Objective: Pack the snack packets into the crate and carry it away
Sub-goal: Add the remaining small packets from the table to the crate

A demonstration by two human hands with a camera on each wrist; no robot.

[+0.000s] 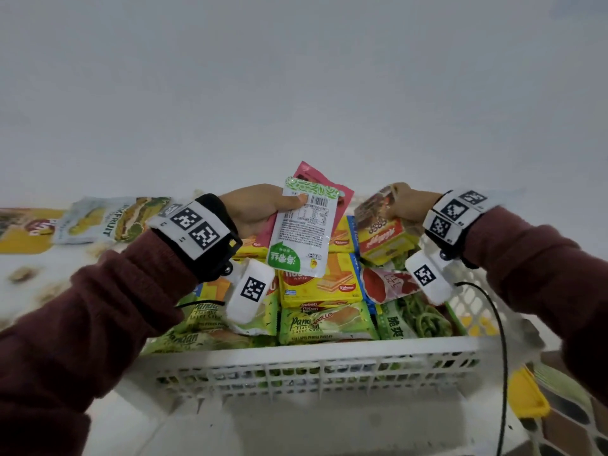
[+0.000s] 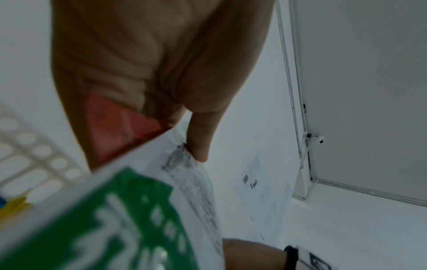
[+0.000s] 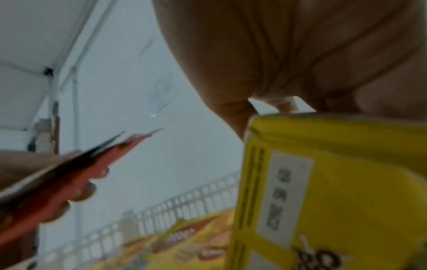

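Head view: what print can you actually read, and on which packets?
"JACKFRUIT": pale packet lying on the table, left.
"Richeese", "WAFER": yellow wafer packet in the crate.
"Pandan Flavour Layer Cake": green cake packet.
Barcode pouch in the left hand: small print unreadable.

Left hand (image 2: 150, 60): thumb pressed on white packet (image 2: 143, 191) with green label, blurred print. Pink packet (image 2: 115, 126) behind it, in the same grip. White perforated crate wall (image 2: 34, 160) at left. Second wrist (image 2: 254, 255), lower edge.
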